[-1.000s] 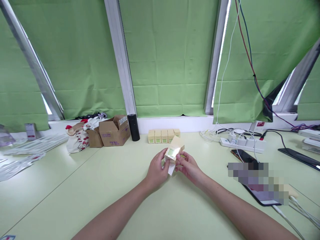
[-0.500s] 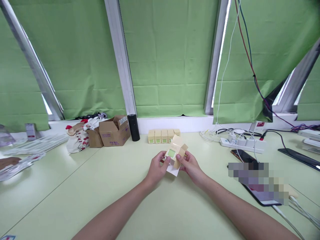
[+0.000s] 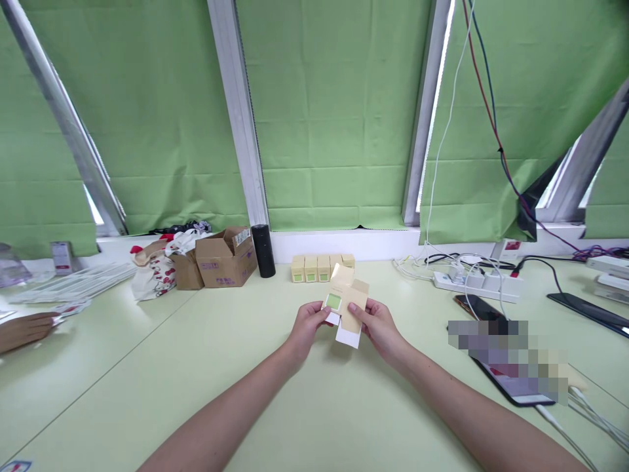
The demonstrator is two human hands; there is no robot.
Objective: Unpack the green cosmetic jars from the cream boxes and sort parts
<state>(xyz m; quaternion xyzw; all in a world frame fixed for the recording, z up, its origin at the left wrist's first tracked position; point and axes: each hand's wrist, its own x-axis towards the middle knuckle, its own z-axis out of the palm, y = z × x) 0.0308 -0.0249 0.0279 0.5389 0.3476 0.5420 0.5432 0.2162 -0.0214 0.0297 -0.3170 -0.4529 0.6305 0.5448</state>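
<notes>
Hand of a co-worker: lies on the table at far left, beside clear packets.
Cardboard box: open, rear left; patterned bag on its left, black cylinder upright on its right.
Left hand: fingertips pinch the left edge of the carton, next to its green square.
Carton: cream, flaps spread, held above the table's middle between both hands. Long axis runs away from the person; white flap points back at the person, top flap toward the window.
Row of small cartons: upright, side by side, just behind the held carton; its top flap hides the row's right end.
Right hand: thumb and fingers grip the carton's right side.
Power strip: right rear, white cables plugged in; dark phone just in front, well apart from the hands.
</notes>
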